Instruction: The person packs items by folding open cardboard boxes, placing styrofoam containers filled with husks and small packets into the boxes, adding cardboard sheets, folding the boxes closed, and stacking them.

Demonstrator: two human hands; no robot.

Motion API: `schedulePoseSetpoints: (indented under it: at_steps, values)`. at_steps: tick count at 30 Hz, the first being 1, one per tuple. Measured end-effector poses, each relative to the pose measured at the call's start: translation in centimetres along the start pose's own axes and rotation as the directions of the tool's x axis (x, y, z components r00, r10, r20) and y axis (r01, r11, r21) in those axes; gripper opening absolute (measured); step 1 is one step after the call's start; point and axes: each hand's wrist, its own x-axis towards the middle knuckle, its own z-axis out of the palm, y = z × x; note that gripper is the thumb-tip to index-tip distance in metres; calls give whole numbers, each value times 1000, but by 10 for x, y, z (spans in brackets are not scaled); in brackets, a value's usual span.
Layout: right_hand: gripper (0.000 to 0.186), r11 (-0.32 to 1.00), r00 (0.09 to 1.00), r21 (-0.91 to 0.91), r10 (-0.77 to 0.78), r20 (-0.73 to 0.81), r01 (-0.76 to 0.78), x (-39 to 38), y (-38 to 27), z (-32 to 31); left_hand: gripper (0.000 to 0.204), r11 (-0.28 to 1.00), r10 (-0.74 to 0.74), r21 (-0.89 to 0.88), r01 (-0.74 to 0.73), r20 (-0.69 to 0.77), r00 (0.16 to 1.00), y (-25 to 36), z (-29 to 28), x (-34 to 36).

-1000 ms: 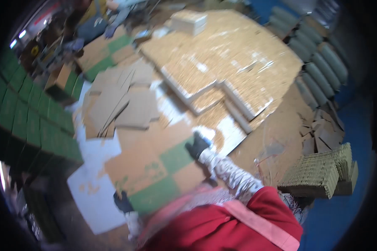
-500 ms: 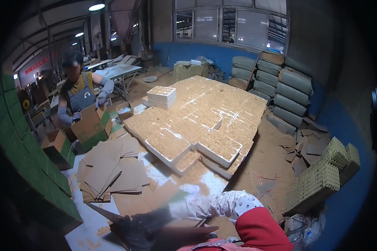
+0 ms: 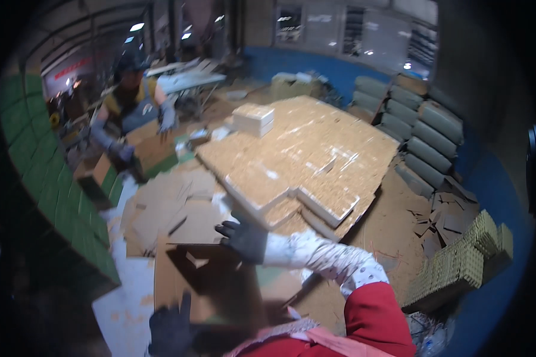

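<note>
Spreading beyond the right hand, away from the body: one broad bed of white foam trays, topped with a tan, crumbly material. Left of both hands, well apart: one tall wall of green boxes. Far off, beyond and to the right of the right hand: grey-green sacks, stacked in leaning columns. Beyond and to the left of both hands: one co-worker, grey apron, hands at a brown and green carton. Just beyond the right hand, on its left: one heap of flat cardboard sheets, loosely overlapped. Well to the right of the right hand: ribbed yellowish trays, stacked in a leaning block. Between the two hands: one open cardboard box, brown inside, shadowed within.

Right hand, dark glove: at the far edge of the box, fingers apart and pointing left; whether it grips the edge, cannot tell. Left hand, dark glove, blurred: at the near left side of the box, one finger extended; contact and hold, cannot tell.
</note>
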Motion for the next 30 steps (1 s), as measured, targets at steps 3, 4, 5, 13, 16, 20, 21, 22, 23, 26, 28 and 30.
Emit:
schedulePoseSetpoints:
  at_steps: [3, 4, 5, 13, 16, 20, 21, 22, 23, 26, 28, 30]
  values:
    - [17, 951, 983, 250, -185, -13, 183, -15, -10, 41, 87, 979, 202, 139, -150, -535, 820, 14, 13, 59]
    - [21, 978, 989, 151, -145, -26, 147, 4, -17, 17, 85, 983, 182, 100, -152, -533, 826, 12, 33, 79]
    - [24, 974, 969, 225, -23, 245, -33, 24, -21, 10, 83, 985, 170, 73, -155, -529, 831, 7, 45, 94]
    - [38, 849, 923, 528, 189, -335, 17, 52, -54, 94, 68, 888, -73, -305, -345, -833, 549, -107, 28, 89]
    - [42, 560, 624, 795, 714, -319, -234, 40, -47, 95, 77, 977, 122, -78, -199, -561, 819, 8, 63, 79]
    - [51, 393, 501, 609, 865, 8, -689, -59, -48, 121, 61, 960, -63, -256, -114, -596, 801, -37, 81, 78]
    - [53, 226, 543, 656, 773, 330, -720, -91, -69, 166, 58, 900, -150, -419, -121, -558, 816, -66, 84, 78]
    - [55, 160, 626, 770, 692, 359, -618, -99, -104, 188, 57, 735, -215, -651, -190, -489, 845, -97, 92, 70]
    - [57, 269, 697, 869, 708, 114, -414, -86, -139, 185, 56, 507, -251, -829, -236, -403, 880, -115, 100, 66]
    - [40, -150, 716, 835, 450, 534, -529, -5, -110, 34, 44, 454, 25, -855, -249, -267, 963, -71, 134, 48]
    - [30, 545, 886, 715, 124, 447, -437, 8, -76, 20, 33, 405, 284, -883, -238, -126, 950, -32, 143, 34]
    - [34, 764, 750, 594, -235, 619, -251, 7, -62, 14, 22, 513, 193, -830, -219, -137, 972, -39, 155, 31]
